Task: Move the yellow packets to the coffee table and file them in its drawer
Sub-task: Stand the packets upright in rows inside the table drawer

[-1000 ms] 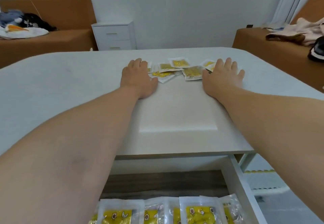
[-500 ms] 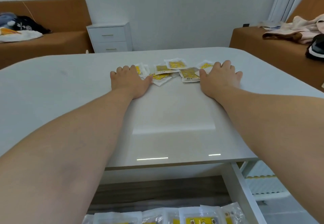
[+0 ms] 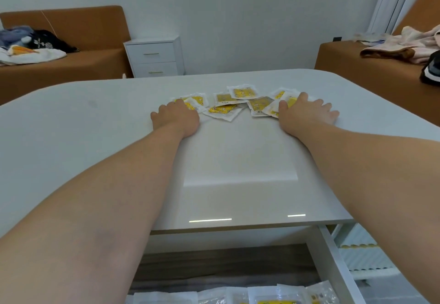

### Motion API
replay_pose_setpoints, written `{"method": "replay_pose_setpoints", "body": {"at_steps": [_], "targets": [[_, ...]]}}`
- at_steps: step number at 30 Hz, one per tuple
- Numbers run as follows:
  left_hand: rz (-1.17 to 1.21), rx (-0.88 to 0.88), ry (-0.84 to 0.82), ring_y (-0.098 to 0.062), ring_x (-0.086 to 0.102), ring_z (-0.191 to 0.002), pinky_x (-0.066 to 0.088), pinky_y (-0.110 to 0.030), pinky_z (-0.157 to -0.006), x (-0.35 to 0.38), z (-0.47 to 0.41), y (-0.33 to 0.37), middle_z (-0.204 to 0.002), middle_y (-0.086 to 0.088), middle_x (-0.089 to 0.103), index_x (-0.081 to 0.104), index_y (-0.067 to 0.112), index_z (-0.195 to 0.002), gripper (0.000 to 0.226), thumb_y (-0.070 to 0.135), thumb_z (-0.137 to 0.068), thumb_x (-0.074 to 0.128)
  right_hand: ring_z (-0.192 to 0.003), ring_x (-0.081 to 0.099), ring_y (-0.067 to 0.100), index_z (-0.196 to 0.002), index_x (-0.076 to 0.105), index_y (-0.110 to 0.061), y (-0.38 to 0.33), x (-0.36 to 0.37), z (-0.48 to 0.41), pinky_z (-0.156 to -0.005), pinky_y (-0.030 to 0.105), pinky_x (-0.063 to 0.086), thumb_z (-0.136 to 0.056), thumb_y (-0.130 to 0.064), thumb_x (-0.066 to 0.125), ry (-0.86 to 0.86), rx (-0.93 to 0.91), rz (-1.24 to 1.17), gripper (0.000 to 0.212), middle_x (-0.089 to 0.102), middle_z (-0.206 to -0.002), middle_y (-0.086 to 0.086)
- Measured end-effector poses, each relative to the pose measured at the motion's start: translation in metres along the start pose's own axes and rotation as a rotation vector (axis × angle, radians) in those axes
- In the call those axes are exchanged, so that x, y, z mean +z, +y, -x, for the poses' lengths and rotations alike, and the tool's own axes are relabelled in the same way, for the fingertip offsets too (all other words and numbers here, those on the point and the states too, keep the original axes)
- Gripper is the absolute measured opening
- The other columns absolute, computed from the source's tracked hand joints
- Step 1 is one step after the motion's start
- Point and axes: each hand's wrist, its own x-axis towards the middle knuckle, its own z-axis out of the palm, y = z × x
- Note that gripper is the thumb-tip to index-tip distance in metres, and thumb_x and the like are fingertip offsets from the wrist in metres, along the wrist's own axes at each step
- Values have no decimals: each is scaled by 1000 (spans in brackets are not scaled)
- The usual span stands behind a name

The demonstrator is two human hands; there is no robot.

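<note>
Several yellow packets (image 3: 240,100) in clear wrappers lie scattered across the far middle of the white coffee table (image 3: 95,142). My left hand (image 3: 177,117) is at the left end of the scatter, its fingers curled down over the nearest packets. At the right end, my right hand (image 3: 309,113) lies flat with fingers spread, thumb and palm pressing on packets there. Below the table's near edge the drawer (image 3: 339,270) stands pulled out, with more yellow packets (image 3: 273,297) lined up inside at the bottom of the view.
A white nightstand (image 3: 154,57) stands against the far wall. A brown sofa (image 3: 71,65) with clothes on it is at the back left. Another brown seat (image 3: 371,65) with clothes is at the right. A white ribbed unit (image 3: 362,256) sits right of the drawer.
Both hands slid a little inward along the tabletop onto the ends of the scatter. My left fingers went from straight to curled over the packets, and the packets bunched closer together.
</note>
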Motion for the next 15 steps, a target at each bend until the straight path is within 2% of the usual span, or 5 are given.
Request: {"method": "replay_pose_setpoints", "body": {"at_steps": [2, 4, 9, 15], "targets": [[-65, -7, 87, -31, 48, -127, 33, -47, -102, -1, 2, 1, -136, -10, 56, 52, 15, -132, 45, 44, -100, 38, -134, 42, 42, -146, 37, -21, -1, -1, 0, -106, 54, 29, -94, -64, 28, -2, -20, -13, 68, 51, -142, 20], [-86, -15, 145, -31, 48, -127, 34, -47, -101, -1, 4, 1, -134, -11, 57, 53, 14, -129, 49, 51, -99, 41, -130, 46, 39, -144, 38, -20, -2, -4, 3, -103, 52, 30, -95, -60, 33, 38, -52, -21, 64, 52, -138, 18], [-22, -68, 101, -31, 45, -131, 34, -48, -103, 1, 3, 1, -137, -11, 53, 51, 13, -133, 61, 60, -95, 44, -130, 44, 38, -146, 36, -16, -2, -7, 11, -105, 53, 29, -96, -53, 39, 94, -111, -27, 62, 50, -139, 19], [91, -45, 86, -33, 47, -128, 37, -45, -102, -2, 3, 2, -138, -13, 46, 49, 9, -137, 70, 63, -94, 51, -122, 49, 37, -139, 43, -16, -2, -10, 12, -102, 50, 34, -93, -36, 46, 153, -231, -94, 49, 51, -131, 15]]}}
